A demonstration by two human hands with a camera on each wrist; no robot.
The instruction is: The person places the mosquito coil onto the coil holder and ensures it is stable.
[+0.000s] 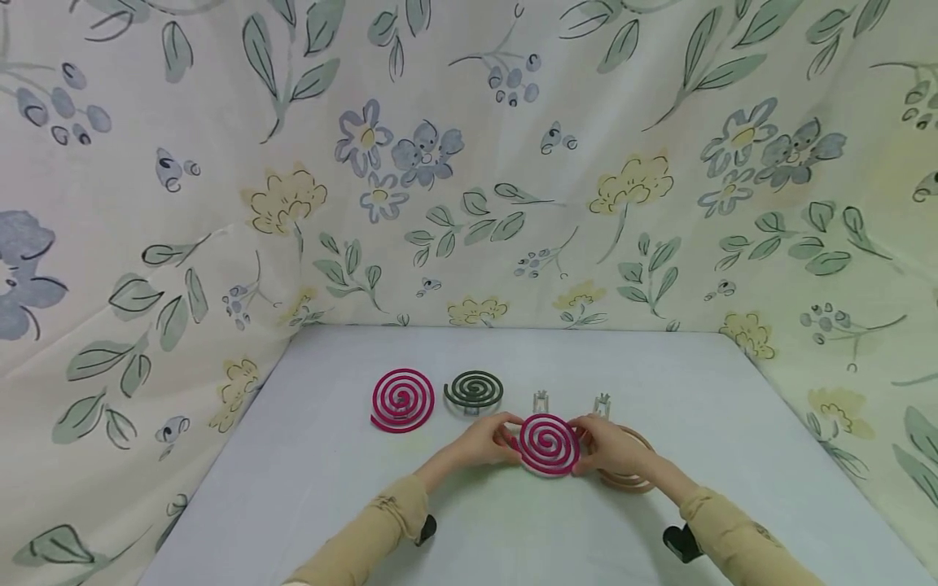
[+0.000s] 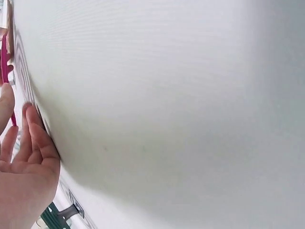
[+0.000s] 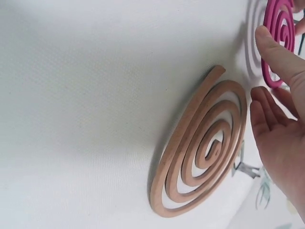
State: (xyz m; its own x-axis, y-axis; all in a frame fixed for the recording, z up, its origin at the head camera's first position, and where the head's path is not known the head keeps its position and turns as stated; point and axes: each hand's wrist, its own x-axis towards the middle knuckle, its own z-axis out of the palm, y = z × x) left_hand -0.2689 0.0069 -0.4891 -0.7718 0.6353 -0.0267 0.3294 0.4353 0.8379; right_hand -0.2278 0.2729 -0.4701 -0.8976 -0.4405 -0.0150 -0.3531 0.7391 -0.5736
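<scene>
A magenta mosquito coil (image 1: 548, 444) is held by its edges between both hands, in front of two small metal coil stands (image 1: 541, 401). My left hand (image 1: 485, 439) pinches its left edge, thumb and fingers at the rim. The right hand (image 1: 614, 448) grips the opposite edge. In the right wrist view the magenta coil (image 3: 279, 40) stands tilted over the table, its shadow beside it. A brown mosquito coil (image 3: 209, 152) lies flat on the table below my right hand (image 3: 286, 143), partly hidden by it in the head view.
To the left, another magenta coil (image 1: 402, 400) and a dark green coil (image 1: 474, 389) rest on metal stands. The second bare stand (image 1: 602, 405) is behind the right hand. A white table (image 1: 352, 505) lies under everything, with a floral curtain (image 1: 469, 163) around its back and sides.
</scene>
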